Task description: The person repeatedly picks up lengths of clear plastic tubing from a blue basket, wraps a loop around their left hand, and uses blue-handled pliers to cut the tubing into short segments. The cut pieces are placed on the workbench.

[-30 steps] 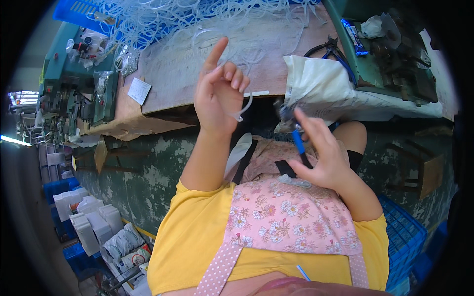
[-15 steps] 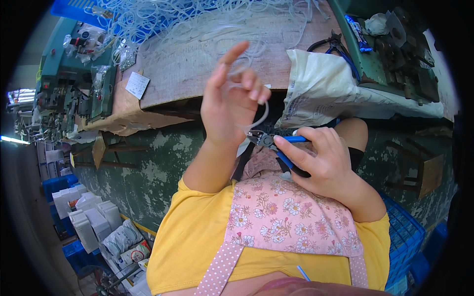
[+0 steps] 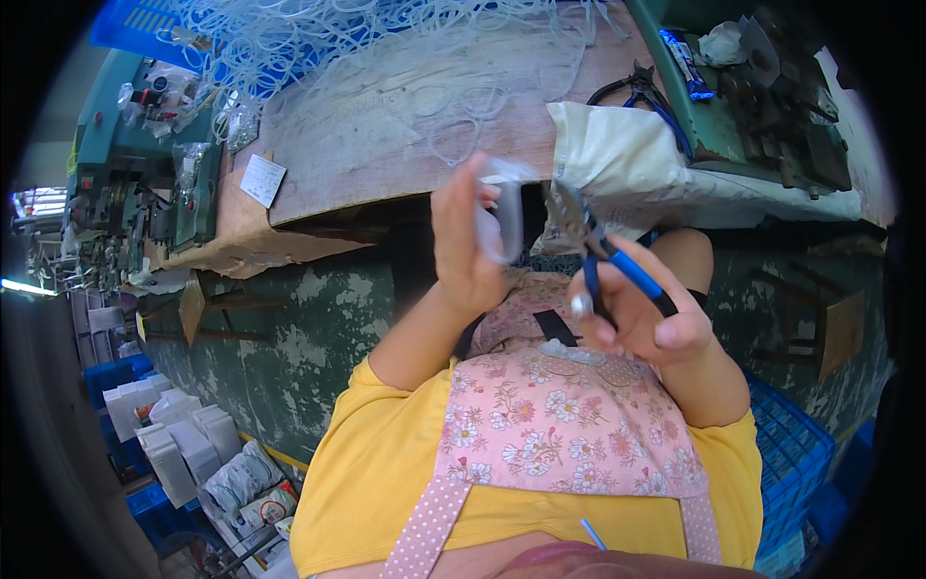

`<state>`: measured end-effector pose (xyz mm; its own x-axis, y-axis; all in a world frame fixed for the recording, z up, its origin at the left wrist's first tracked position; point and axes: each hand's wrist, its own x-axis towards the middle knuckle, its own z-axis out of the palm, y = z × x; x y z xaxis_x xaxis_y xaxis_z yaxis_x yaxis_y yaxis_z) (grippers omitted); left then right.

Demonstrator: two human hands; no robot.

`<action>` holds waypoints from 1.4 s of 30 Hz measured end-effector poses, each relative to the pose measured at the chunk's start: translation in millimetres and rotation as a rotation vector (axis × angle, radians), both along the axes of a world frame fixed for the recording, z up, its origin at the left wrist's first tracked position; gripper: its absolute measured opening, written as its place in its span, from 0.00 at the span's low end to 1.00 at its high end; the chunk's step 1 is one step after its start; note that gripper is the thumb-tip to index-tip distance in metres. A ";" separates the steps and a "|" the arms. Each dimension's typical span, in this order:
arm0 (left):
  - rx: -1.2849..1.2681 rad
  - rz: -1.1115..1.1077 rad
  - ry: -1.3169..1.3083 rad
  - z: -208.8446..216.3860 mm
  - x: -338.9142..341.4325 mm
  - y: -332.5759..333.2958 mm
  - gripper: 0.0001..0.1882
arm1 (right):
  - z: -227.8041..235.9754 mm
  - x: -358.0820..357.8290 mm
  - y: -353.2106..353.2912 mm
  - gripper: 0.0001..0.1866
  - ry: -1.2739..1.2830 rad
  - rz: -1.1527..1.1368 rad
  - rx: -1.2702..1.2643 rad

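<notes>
My left hand is raised in front of the bench edge, its fingers closed on a loop of clear plastic tubing that is smeared by motion. In my right hand is a pair of blue-handled cutting pliers. Their blurred jaws point up and to the left, apart from the tubing, and the handles are spread. Below the pliers, some small clear pieces lie on the flowered apron.
Across the bench, a heap of clear tubing spreads from a blue crate. Another pair of pliers lies beside a white sack. Green machines stand at left; a green metal base is at right.
The pliers have come away from the tubing, swung upward and opened. My left hand has shifted right and lower, and its raised finger has come down to the tubing loop.
</notes>
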<state>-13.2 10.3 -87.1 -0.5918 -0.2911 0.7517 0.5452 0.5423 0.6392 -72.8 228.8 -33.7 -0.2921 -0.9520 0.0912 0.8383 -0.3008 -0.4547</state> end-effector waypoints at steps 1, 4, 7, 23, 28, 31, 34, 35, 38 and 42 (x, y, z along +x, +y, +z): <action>0.401 -0.118 -0.033 7.3 0.1 1.7 0.35 | 0.7 0.0 -0.3 0.44 0.306 -0.128 0.158; 1.120 -0.484 0.037 31.9 -3.6 -1.9 0.37 | 2.9 0.5 -2.3 0.42 1.170 -0.434 0.518; 1.345 -0.633 0.056 47.5 -4.0 -4.0 0.37 | 2.9 11.0 -8.4 0.38 1.783 -0.627 0.571; 1.289 -0.673 0.125 53.9 -0.3 0.0 0.38 | 11.4 21.1 -9.0 0.40 1.950 -0.575 0.627; 1.344 -0.734 0.105 57.7 0.2 -0.6 0.38 | 8.4 22.0 -7.3 0.40 1.921 -0.544 0.626; 1.442 -0.805 0.023 62.3 -1.8 -2.6 0.38 | 0.8 18.2 -10.2 0.38 1.968 -0.607 0.598; 1.534 -0.838 -0.104 66.2 -5.9 -4.9 0.37 | -3.1 7.8 -9.9 0.36 2.045 -0.662 0.539; 1.562 -0.853 -0.159 67.2 -7.2 -5.5 0.37 | -2.9 2.9 -9.2 0.36 2.076 -0.678 0.516; 1.659 -0.964 -0.290 67.7 -13.0 -6.3 0.37 | 0.8 -15.0 -4.4 0.35 2.193 -0.691 0.380; 1.682 -0.966 -0.321 67.3 -16.1 -7.1 0.37 | 3.0 -15.0 -2.2 0.35 1.885 -0.616 0.420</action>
<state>-29.3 3.2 -19.8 -0.9986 -0.0256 -0.0452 0.0150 -0.9752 0.2207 -87.9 226.6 -30.7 -0.3450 -0.8221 0.4529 -0.8216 0.0312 -0.5692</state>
